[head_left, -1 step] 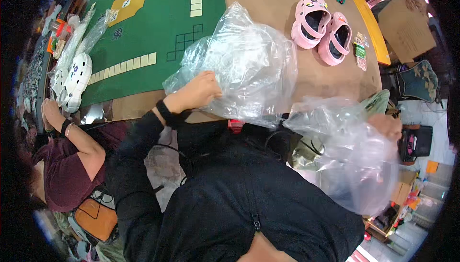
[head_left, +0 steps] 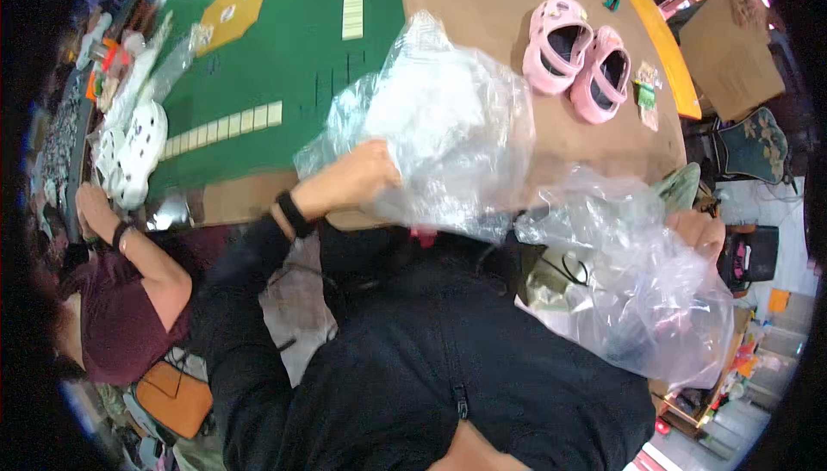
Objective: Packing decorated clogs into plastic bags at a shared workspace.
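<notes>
- At the far left, a co-worker's hand (head_left: 95,206) was seen beside a pair of white clogs (head_left: 142,148), well apart from the bags.
- Next, a green mat (head_left: 284,32) was spread over part of the brown table (head_left: 482,2), near its left side.
- The left hand (head_left: 369,176) was placed at the near table edge, its fingers curled tight; the lower left part of a crumpled clear bag (head_left: 457,118) was gripped in them.
- That bag was laid right of and beyond these fingers, its bulk on the table; it was narrowed toward the far side, but no firm long axis could be told. It was reached more nearly by the left hand.
- Farther right, pink clogs (head_left: 586,83) were set beyond both bags, touched by neither hand.
- A second clear bag (head_left: 637,277) was hung off the table edge, its length slanted down to the right.
- Its upper right part was held in the closed fingers of the right hand (head_left: 698,234); whether the two bags were joined could not be told.
</notes>
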A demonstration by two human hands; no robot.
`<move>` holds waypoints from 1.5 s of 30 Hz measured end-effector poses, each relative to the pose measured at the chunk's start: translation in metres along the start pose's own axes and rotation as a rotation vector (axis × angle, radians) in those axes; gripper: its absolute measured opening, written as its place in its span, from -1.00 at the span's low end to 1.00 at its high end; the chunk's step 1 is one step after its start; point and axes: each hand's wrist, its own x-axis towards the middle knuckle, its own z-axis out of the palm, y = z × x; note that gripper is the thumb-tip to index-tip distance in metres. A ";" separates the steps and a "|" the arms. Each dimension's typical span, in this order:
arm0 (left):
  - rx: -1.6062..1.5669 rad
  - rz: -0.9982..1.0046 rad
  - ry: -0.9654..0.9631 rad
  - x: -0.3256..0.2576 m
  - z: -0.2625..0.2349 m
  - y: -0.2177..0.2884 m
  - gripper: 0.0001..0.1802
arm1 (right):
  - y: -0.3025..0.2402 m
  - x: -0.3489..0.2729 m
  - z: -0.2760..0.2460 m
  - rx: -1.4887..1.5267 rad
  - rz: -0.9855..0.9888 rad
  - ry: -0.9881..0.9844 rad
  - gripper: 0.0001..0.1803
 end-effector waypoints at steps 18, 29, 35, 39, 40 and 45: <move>0.417 -0.190 1.253 -0.034 -0.163 0.015 -0.41 | -0.179 -0.039 -0.246 -0.058 0.363 -0.589 -0.80; 0.102 -0.458 0.707 -0.021 -0.175 -0.034 -0.80 | -0.103 0.113 -0.195 -0.325 0.263 -0.377 -0.84; 0.361 -0.503 -0.107 -0.009 -0.127 -0.038 -0.18 | -0.041 0.160 -0.149 -0.373 0.186 -0.366 -0.86; 0.034 -0.186 0.258 0.067 -0.126 0.026 -0.27 | -0.026 0.184 -0.146 -0.401 0.156 -0.334 -0.87; -0.105 -0.129 0.318 0.091 -0.121 0.048 -0.31 | -0.019 0.186 -0.144 -0.406 0.158 -0.322 -0.87; -0.595 -0.334 0.584 0.145 -0.107 0.059 -0.53 | 0.053 0.177 -0.061 -0.390 0.165 -0.346 -0.88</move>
